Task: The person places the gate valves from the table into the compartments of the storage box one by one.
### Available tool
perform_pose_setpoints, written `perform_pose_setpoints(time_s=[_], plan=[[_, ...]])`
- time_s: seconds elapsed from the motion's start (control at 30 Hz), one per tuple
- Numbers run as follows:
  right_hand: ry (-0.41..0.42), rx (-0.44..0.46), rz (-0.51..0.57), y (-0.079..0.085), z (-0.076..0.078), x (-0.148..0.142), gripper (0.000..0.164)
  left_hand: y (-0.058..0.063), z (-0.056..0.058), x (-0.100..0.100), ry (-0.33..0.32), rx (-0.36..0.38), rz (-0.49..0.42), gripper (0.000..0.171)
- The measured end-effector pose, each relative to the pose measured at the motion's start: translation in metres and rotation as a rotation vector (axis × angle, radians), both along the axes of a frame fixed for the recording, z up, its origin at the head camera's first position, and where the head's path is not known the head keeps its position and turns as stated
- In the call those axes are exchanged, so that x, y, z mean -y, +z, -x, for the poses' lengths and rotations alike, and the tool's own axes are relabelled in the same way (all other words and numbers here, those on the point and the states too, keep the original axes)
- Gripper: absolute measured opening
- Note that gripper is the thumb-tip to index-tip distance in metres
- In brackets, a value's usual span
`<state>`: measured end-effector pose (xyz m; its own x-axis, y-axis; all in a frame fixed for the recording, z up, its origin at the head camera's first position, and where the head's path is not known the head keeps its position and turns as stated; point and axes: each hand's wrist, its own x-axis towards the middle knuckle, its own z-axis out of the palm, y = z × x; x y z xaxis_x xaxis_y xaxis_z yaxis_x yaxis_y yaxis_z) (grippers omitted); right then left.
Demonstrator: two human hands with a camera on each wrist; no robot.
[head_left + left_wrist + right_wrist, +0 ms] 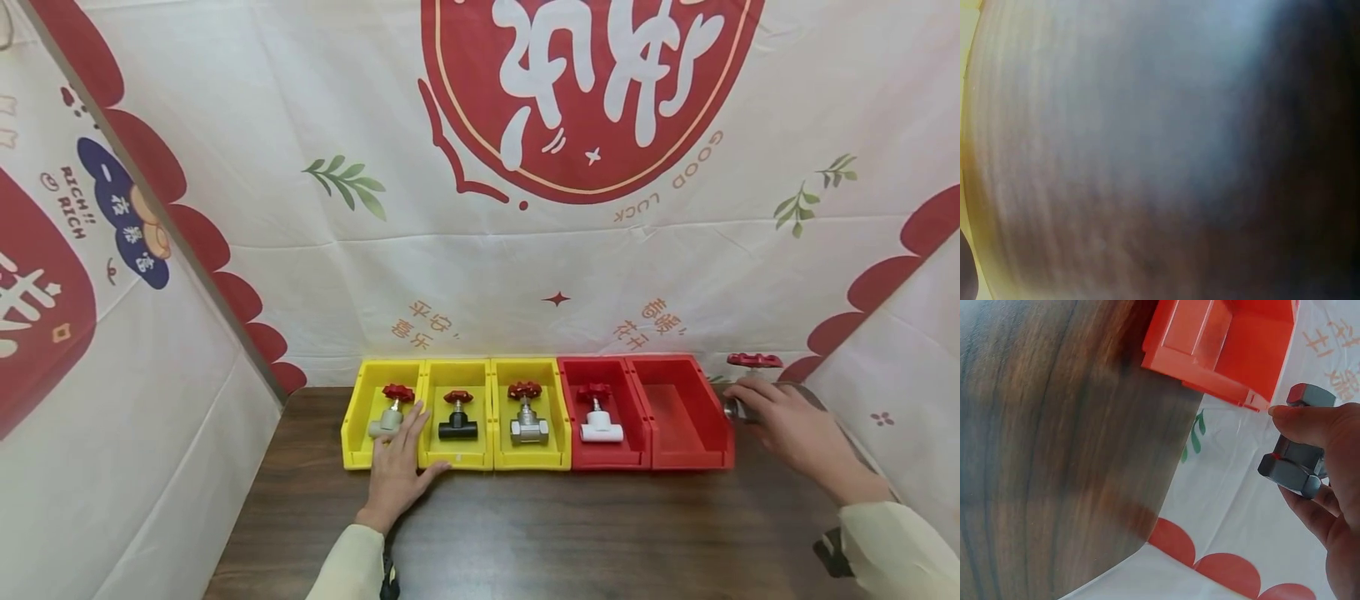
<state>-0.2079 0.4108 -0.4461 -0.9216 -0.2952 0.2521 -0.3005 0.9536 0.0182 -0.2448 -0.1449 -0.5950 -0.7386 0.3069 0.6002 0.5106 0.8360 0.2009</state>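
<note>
My right hand grips a grey metal gate valve with a red handwheel, to the right of the end red bin. In the right wrist view, thumb and fingers close around the valve body between its hexagonal ends. My left hand rests at the front of the leftmost yellow bin, fingers spread over its right wall and thumb towards the second yellow bin. Beside those fingers lies a beige valve with a red handwheel. The left wrist view is mostly blurred.
A black valve lies in the second yellow bin and a metal valve in the third. The left red bin holds a white valve. Behind the row hangs a printed white cloth. All bins stand on a brown wooden table.
</note>
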Motion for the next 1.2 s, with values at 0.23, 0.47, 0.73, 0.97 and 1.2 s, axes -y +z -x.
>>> perform_pose_setpoints(time_s=[0.23, 0.47, 0.73, 0.97, 1.2], plan=[[0.025, 0.002, -0.002, 0.003, 0.002, 0.012, 0.075, -0.002, 0.001, 0.000, 0.007, -0.003, 0.001, 0.091], [0.036, 0.036, -0.023, -0.001, 0.006, 0.022, 0.071, -0.003, 0.001, 0.000, 0.003, 0.005, -0.010, 0.092], [0.042, 0.081, -0.004, -0.006, 0.009, 0.030, 0.068, -0.003, 0.001, 0.000, 0.004, 0.005, -0.006, 0.092], [0.052, 0.088, -0.005, -0.014, 0.012, 0.036, 0.061, -0.003, 0.001, -0.001, 0.003, 0.016, -0.008, 0.092], [0.067, 0.091, -0.024, -0.022, 0.017, 0.041, 0.061, -0.002, 0.001, 0.000, 0.006, 0.011, -0.008, 0.092]])
